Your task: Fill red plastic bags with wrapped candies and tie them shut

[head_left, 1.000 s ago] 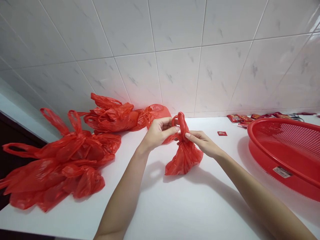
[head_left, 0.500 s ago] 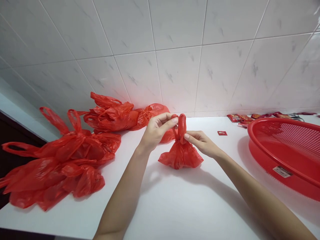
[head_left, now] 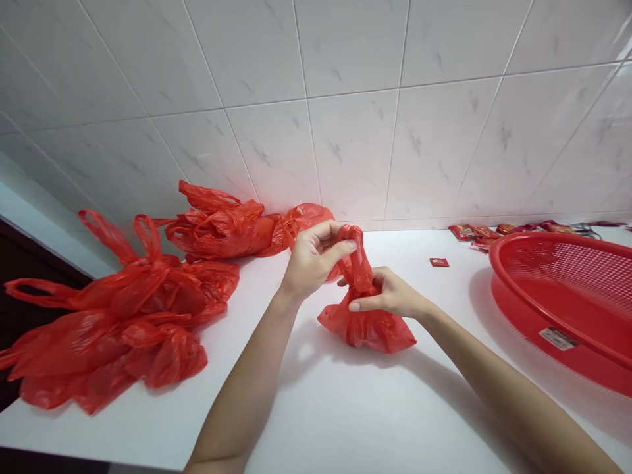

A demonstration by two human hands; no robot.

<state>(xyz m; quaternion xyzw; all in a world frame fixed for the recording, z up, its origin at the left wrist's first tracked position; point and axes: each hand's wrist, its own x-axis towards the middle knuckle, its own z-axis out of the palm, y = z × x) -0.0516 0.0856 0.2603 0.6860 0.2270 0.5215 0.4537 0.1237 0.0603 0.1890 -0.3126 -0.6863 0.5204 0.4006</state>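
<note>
A small red plastic bag [head_left: 368,326] rests on the white counter [head_left: 355,408] in front of me. My left hand [head_left: 311,260] pinches the bag's twisted handles at the top, fingers closed on them. My right hand [head_left: 388,296] wraps round the bag's neck just below, thumb across the front, gripping the plastic. The bag's lower part bulges out flat on the counter.
Several tied red bags [head_left: 118,309] lie heaped at the left, more red bags [head_left: 232,227] sit against the tiled wall. A red perforated basket [head_left: 567,296] stands at the right. Small red packets [head_left: 474,232] and one loose packet [head_left: 439,262] lie near the wall.
The bag came down from hanging to resting on the counter. My right hand moved from a fingertip pinch at the neck to a grip round it; the handles bent towards my left hand.
</note>
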